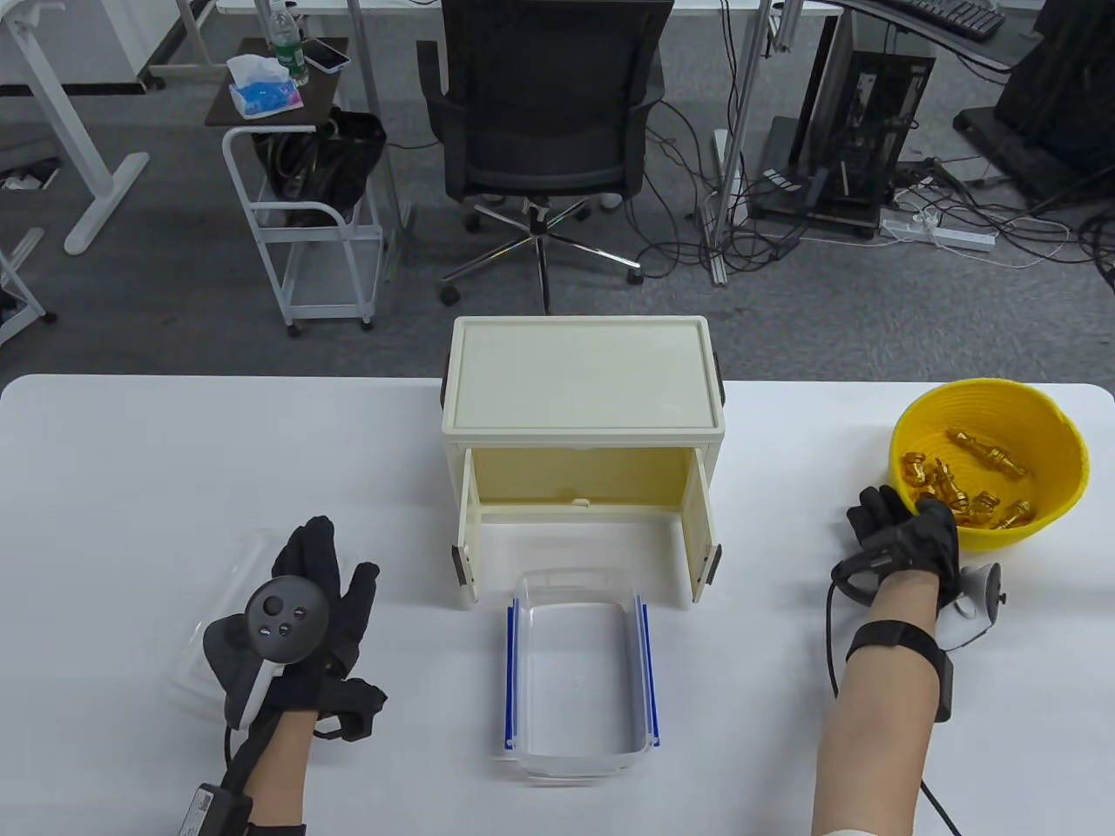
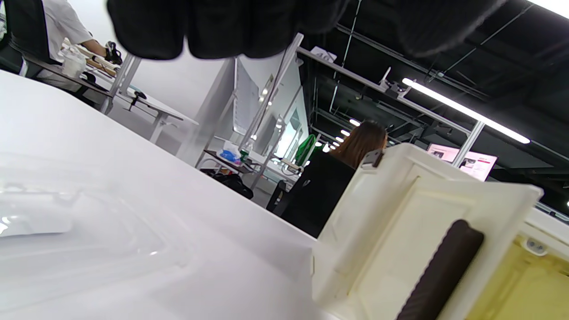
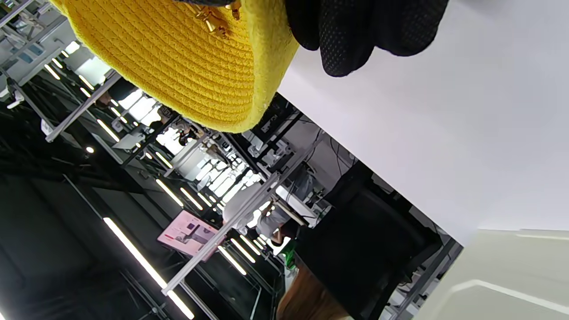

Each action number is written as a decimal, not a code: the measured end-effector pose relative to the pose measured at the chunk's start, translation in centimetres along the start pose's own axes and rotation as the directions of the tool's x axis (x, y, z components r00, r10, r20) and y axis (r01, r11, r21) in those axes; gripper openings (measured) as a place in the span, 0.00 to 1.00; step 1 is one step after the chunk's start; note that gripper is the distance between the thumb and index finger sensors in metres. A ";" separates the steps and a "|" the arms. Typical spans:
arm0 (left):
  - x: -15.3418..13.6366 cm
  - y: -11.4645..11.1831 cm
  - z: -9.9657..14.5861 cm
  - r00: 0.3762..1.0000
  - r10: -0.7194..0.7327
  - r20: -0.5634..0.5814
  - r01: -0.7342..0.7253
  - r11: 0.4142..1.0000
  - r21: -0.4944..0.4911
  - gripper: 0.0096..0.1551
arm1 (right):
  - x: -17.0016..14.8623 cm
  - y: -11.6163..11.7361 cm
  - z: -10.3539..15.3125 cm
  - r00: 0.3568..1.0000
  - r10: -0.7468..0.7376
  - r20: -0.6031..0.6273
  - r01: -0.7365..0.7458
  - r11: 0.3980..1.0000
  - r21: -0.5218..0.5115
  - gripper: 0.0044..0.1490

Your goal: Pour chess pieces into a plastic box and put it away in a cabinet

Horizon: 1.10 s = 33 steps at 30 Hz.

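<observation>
A yellow woven bowl (image 1: 1037, 409) with several gold chess pieces (image 1: 958, 488) stands at the table's right. My right hand (image 1: 906, 535) grips the bowl's near left rim; the bowl's wall fills the top of the right wrist view (image 3: 186, 58). A clear plastic box (image 1: 579, 670) with blue clips, open and empty, stands in front of the cream cabinet (image 1: 584, 383), whose two doors stand open. My left hand (image 1: 318, 592) rests flat, fingers spread, on the clear lid (image 1: 222, 566) at the left. The lid (image 2: 89, 231) and a cabinet door (image 2: 413, 235) show in the left wrist view.
The white table (image 1: 131, 453) runs the full width. Beyond its far edge stand a black office chair (image 1: 544, 113) and a white cart (image 1: 296, 218). The cabinet's open doors flank the clear box's far end.
</observation>
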<state>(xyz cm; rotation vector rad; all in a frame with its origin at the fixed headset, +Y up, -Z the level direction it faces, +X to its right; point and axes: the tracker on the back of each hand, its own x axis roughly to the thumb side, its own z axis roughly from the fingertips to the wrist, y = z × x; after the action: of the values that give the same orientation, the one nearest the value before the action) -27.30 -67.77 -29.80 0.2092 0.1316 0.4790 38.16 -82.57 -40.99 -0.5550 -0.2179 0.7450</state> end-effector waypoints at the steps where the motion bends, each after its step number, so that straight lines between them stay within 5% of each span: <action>1: -0.1 0.1 0.0 1.000 0.007 -0.003 -0.007 1.000 0.002 0.43 | -0.2 0.3 0.5 1.000 0.027 -0.005 -0.027 1.000 0.008 0.53; 6: -0.4 0.4 0.0 0.999 0.045 -0.014 -0.045 0.999 0.008 0.43 | -0.5 3.3 3.5 0.993 0.113 -0.021 -0.112 0.992 0.063 0.52; 13: -0.5 0.9 0.2 0.994 0.112 -0.009 -0.112 0.994 0.012 0.43 | 0.8 10.4 9.0 0.963 0.270 0.000 -0.260 0.928 0.268 0.51; 23: -0.6 1.2 0.2 0.988 0.157 0.004 -0.157 0.988 0.010 0.43 | 1.0 18.3 18.2 0.815 0.554 0.171 -0.562 0.682 0.469 0.51; 33: -0.6 1.1 0.2 0.986 0.169 0.008 -0.169 0.986 0.004 0.43 | -1.9 17.8 22.1 0.562 0.770 0.303 -0.782 0.376 0.496 0.45</action>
<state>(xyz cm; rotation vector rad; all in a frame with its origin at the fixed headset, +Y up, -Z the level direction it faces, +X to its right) -28.26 -67.08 -29.29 0.2278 0.1078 0.6467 18.13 -64.43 -32.31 0.0095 0.3138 1.6991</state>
